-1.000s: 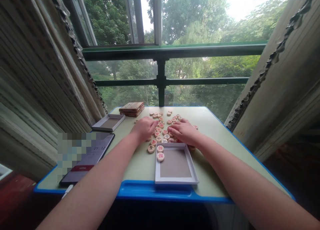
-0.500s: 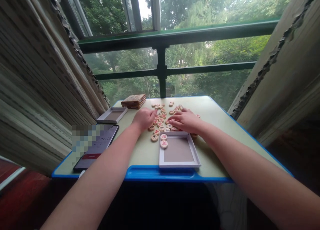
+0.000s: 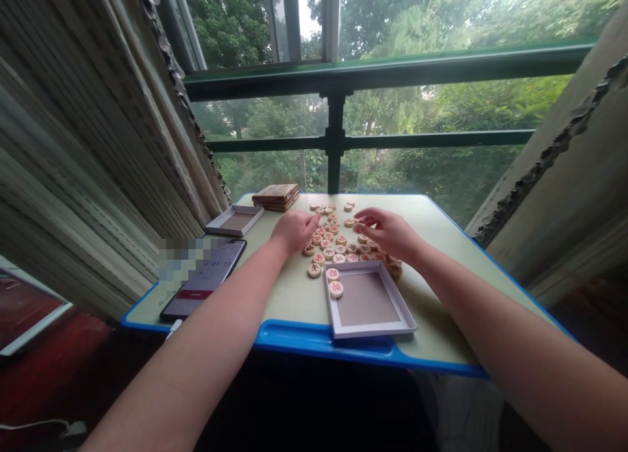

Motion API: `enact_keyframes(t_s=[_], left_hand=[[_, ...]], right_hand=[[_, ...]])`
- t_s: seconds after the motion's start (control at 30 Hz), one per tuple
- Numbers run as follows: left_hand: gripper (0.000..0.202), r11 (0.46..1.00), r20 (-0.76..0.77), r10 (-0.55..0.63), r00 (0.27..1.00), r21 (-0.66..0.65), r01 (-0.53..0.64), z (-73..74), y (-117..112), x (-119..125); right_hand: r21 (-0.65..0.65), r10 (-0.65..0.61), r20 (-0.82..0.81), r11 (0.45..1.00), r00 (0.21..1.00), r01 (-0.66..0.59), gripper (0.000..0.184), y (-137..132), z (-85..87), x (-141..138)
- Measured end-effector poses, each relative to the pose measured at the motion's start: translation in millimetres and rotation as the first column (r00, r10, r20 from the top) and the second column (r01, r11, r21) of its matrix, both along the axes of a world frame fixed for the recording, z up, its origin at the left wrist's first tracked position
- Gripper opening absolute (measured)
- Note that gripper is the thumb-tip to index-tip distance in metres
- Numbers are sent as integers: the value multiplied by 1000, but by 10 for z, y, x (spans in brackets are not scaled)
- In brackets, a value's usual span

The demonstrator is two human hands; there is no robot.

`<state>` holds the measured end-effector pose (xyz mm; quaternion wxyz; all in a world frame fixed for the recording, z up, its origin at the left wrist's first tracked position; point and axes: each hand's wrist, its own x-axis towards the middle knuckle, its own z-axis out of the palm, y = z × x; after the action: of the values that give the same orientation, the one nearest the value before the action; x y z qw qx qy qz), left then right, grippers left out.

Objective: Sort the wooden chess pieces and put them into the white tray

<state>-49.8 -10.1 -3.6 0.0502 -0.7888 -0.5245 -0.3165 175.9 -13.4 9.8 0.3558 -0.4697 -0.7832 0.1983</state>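
Observation:
Round wooden xiangqi pieces (image 3: 339,258) with red or black characters lie spread over the table's middle. My left hand (image 3: 296,231) is closed at the left side of the spread, thumb against curled fingers; whatever they hold, if anything, is hidden. At the right, my right hand (image 3: 390,233) is over the pieces, its thumb and fingertips bent around one xiangqi piece (image 3: 358,227). Nearer me lies a shallow white box (image 3: 370,335), with two red-marked pieces (image 3: 335,289) one behind the other along its left side.
A phone (image 3: 210,275) with a cable lies on the left beside my forearm. Behind it are a second shallow box (image 3: 235,231) and a folded wooden board (image 3: 275,194). The pale table (image 3: 432,210) has a blue edge and stands against a railed window between curtains.
My right hand has lifted and drawn back from the near pieces, uncovering several, and now has its fingertips at one farther piece. My left hand stays curled. The view has shifted slightly left.

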Motion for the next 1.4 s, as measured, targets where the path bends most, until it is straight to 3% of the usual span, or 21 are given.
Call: enact_keyframes(t_s=[0.17,0.3,0.47,0.63,0.9,1.2,1.4], left_hand=[[37,991,45,-103,994,-77,106,72,-65,40],[25,939,72,-276,959,-192,285,124,-125,86],[27,890,38,-305,952,-345,299,115,-148,90],[51,841,0,-371,929,-424,336,114,-142,59],[54,808,-26,-335,942,-522,272,118,-149,19],[41,884,84,-211,974,-408,227,86,-110,39],[18,969,149,-117,982,-202,145,-23,7,8]], right_hand=[[-54,300,-102,950,948,-307,23,-273,155,-67],[-124,412,-74,900,908,-418,23,-423,219,-137],[-145,409,52,906,911,-399,16,-431,136,-180],[-46,374,259,926,891,-375,9,-441,86,-226],[-15,367,328,923,870,-384,12,-424,88,-213],[28,412,341,894,845,-447,16,-448,97,-198],[40,403,369,893,838,-447,16,-445,84,-199]])
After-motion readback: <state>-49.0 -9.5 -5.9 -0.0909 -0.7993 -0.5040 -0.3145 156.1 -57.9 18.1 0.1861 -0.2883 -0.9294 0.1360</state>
